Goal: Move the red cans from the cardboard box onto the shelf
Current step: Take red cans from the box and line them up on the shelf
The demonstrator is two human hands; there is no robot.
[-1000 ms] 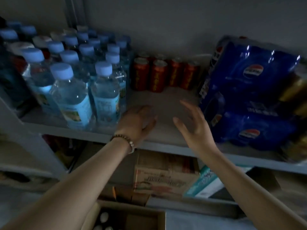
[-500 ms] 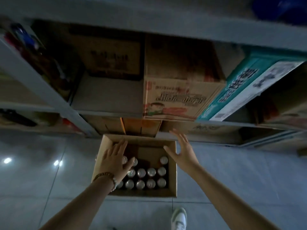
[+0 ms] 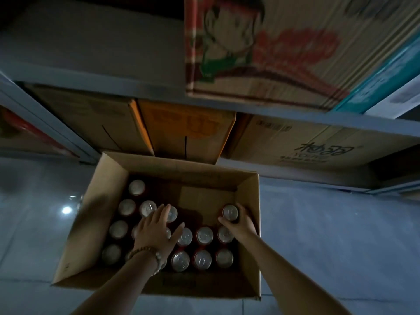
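Note:
An open cardboard box (image 3: 97, 214) stands on the floor below me, holding several red cans (image 3: 204, 235) with silver tops, upright in rows. My right hand (image 3: 241, 223) reaches into the box's right side, its fingers curled round one red can (image 3: 230, 212) that stands apart from the rows. My left hand (image 3: 156, 233), with a bead bracelet on its wrist, lies spread over the cans in the middle, fingers straight and thumb out, covering some of them. A grey shelf (image 3: 136, 87) runs across above the box.
An orange carton (image 3: 188, 133) and brown cartons (image 3: 295, 146) sit under the lowest shelf, right behind the box. A printed carton (image 3: 261, 55) and a teal box (image 3: 384, 80) overhang the shelf above. Glossy grey floor tiles (image 3: 341, 235) surround the box.
My view dropped from the upper shelf down to the box on the floor. Both hands went down into the box; the right hand has closed round a can, the left settled over the cans.

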